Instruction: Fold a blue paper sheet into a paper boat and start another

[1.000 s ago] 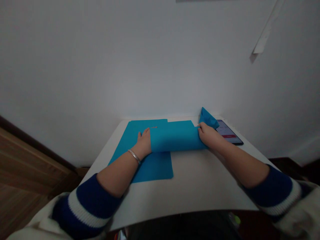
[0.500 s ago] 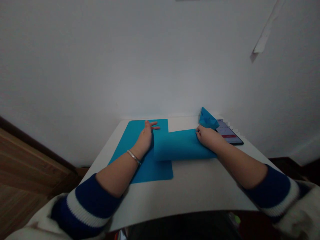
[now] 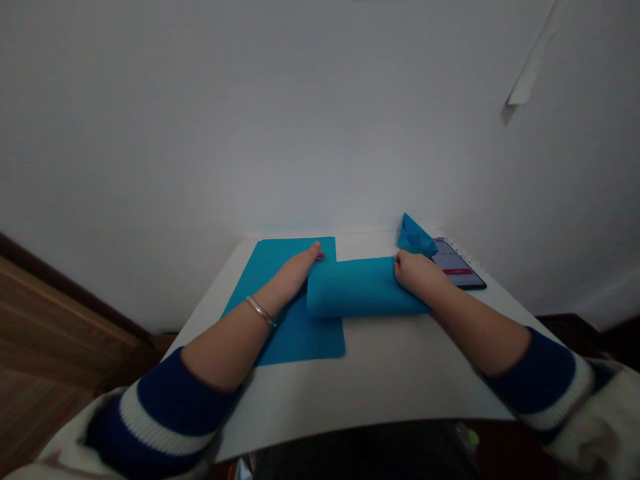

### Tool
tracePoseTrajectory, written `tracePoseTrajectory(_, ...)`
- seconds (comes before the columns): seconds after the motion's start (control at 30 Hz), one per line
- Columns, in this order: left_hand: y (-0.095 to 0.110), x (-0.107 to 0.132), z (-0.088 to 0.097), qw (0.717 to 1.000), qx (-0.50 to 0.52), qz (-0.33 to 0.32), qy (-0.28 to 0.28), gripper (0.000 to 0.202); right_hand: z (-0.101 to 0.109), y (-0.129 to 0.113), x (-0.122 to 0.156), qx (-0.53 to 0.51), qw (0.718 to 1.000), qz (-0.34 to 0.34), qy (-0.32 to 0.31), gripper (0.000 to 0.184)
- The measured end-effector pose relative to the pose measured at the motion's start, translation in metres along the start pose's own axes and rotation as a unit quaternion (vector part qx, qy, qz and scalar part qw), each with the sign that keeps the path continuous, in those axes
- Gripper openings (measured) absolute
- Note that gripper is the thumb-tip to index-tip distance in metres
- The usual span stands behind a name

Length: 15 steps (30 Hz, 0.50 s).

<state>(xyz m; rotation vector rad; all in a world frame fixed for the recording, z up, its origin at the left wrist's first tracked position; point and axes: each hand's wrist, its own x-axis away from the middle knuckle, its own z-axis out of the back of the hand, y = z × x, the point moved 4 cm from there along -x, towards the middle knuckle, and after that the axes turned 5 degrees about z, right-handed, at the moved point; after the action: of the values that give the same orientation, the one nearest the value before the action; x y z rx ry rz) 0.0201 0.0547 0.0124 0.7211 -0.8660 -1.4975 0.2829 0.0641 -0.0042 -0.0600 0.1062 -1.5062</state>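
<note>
A folded sheet of blue paper (image 3: 357,287) lies across the middle of the white table (image 3: 390,373), its near edge rounded into a soft fold. My right hand (image 3: 417,272) pinches its far right corner. My left hand (image 3: 299,267), fingers stretched out flat, reaches along the far left corner of that sheet and rests on it. Under it on the left lies a second flat blue sheet (image 3: 280,313). A silver bracelet (image 3: 260,311) sits on my left wrist.
A small folded blue paper shape (image 3: 415,239) stands at the far right of the table, next to a phone (image 3: 457,267) with a lit screen. A white wall rises right behind the table. Wooden floor shows at the left.
The sheet's far edge has come toward me over the near part, forming a fold. My left hand has slid forward and right to the sheet's far left corner.
</note>
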Motion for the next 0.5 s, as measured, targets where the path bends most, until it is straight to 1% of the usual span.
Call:
tracePoseTrajectory(0.03,0.002,0.001,-0.001,0.999,-0.039,-0.008,-0.015,0.065,0.000,0.000,-0.001,-0.001,1.000,0.001,-0.001,0.034)
tracePoseTrajectory(0.1,0.001,-0.001,-0.004,0.989,-0.148,-0.017,-0.024,0.065,-0.001,0.001,-0.002,-0.004,1.000,0.002,0.000,0.034)
tracePoseTrajectory(0.13,0.000,-0.003,-0.006,0.979,-0.203,-0.025,-0.021,0.068,-0.001,0.002,-0.003,-0.005,1.000,0.002,0.000,0.033)
tracePoseTrajectory(0.2,-0.003,-0.005,-0.009,0.958,-0.282,-0.055,-0.014,0.070,-0.001,0.002,-0.003,-0.007,1.000,0.003,0.002,0.033)
tracePoseTrajectory(0.33,-0.007,-0.005,-0.014,0.922,-0.370,-0.112,0.003,0.067,0.003,0.000,-0.001,-0.011,1.000,0.009,0.006,0.033)
tracePoseTrajectory(0.43,-0.007,-0.001,-0.014,0.902,-0.407,-0.144,0.013,0.065,0.009,-0.003,0.003,-0.027,0.999,0.011,0.026,0.042)
tracePoseTrajectory(0.5,-0.006,0.001,-0.013,0.894,-0.420,-0.152,0.017,0.064,0.011,-0.006,0.003,-0.037,0.996,0.050,0.056,0.044)
